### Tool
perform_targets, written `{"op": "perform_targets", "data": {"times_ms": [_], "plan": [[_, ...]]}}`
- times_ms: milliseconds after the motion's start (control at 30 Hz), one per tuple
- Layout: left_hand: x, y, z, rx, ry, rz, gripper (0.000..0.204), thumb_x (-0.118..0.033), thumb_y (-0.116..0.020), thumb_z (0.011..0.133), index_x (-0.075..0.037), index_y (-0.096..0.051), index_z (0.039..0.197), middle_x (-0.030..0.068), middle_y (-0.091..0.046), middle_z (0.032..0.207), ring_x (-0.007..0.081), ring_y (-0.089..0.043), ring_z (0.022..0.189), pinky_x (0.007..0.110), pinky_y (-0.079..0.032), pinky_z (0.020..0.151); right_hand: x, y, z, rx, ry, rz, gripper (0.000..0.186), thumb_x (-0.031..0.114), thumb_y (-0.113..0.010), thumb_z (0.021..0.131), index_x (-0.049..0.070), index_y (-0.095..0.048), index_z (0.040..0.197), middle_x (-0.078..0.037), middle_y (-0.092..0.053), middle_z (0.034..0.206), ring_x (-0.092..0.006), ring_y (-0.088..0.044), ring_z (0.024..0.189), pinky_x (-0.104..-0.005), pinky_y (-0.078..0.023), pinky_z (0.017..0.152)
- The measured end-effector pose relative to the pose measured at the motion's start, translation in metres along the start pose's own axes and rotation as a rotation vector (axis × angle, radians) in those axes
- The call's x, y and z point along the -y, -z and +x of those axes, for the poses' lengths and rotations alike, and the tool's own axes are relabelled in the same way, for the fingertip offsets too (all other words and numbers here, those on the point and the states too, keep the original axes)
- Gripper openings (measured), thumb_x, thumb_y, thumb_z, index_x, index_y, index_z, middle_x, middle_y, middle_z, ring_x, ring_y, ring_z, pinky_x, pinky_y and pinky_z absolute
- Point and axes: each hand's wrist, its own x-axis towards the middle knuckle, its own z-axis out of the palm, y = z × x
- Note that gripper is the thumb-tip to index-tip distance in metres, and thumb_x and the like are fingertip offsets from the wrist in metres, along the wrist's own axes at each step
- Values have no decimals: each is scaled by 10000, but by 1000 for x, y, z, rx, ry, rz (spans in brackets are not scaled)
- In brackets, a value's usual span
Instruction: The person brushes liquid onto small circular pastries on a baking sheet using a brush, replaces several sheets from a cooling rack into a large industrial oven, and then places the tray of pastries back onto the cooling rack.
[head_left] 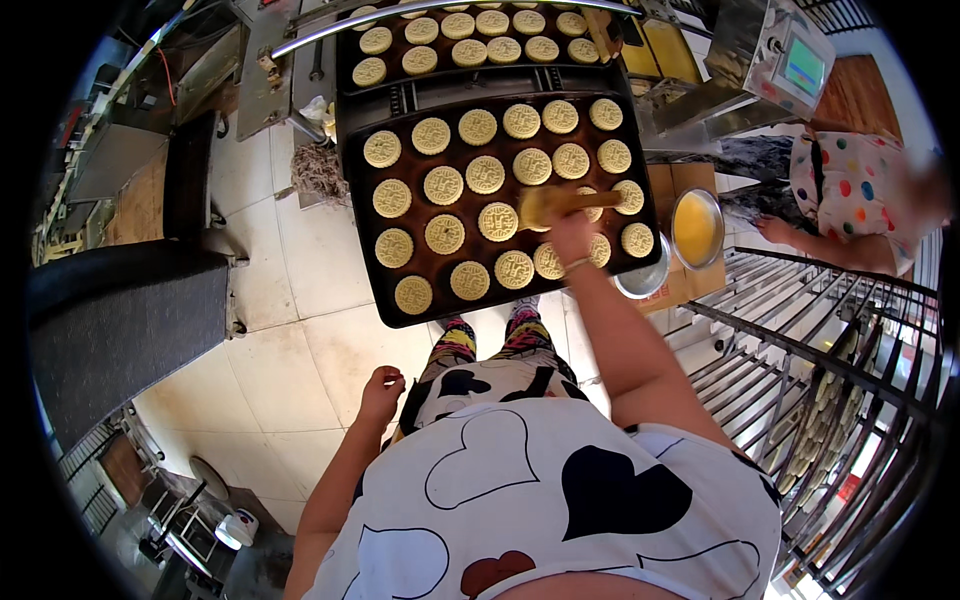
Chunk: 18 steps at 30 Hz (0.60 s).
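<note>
Shirt (540,500), brush (567,203) inside tray edges (367,240), left hand (381,393) well clear

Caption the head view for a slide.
Right hand holding a brush over round patterned cakes on a dark tray, left hand low at the side.

Brush (585,202) in our right hand (572,240)

We hold it over round, stamped yellow cakes (443,234) on a dark tray (425,267). Our left hand (381,392), fingers curled, hangs near our patterned trousers (456,342). To the right we see a metal bowl (719,228) of yellow liquid (695,231) and a person (830,248) in a dotted top (845,185).
</note>
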Motion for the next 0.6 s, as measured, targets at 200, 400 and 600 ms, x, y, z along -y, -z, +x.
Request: {"op": "perform_targets", "data": {"times_ms": [200,400,600], "plan": [[10,11,-9,-23,28,29,225,-115,-592,806,-34,-530,1006,96,-594,934,164,-592,737,283,-458,635,-34,71,29,-186,61,236,360,314,-635,743,-36,-624,829,-206,-639,693,-358,-636,611,-405,-522,552],[-23,-1,1,25,-25,75,262,-128,-599,803,-17,-529,1030,106,-596,957,178,-582,816,289,-474,728,66,-22,-147,283,613,394,420,307,-552,831,15,-547,1134,-225,-594,1059,-328,-586,976,-399,-474,805],[-16,-8,10,33,-78,106,274,-139,-605,806,-17,-527,1039,108,-603,972,190,-582,843,294,-475,744,-13,13,-113,204,135,354,403,391,-574,798,-1,-639,869,-227,-635,778,-382,-620,710,-460,-484,624]]}}
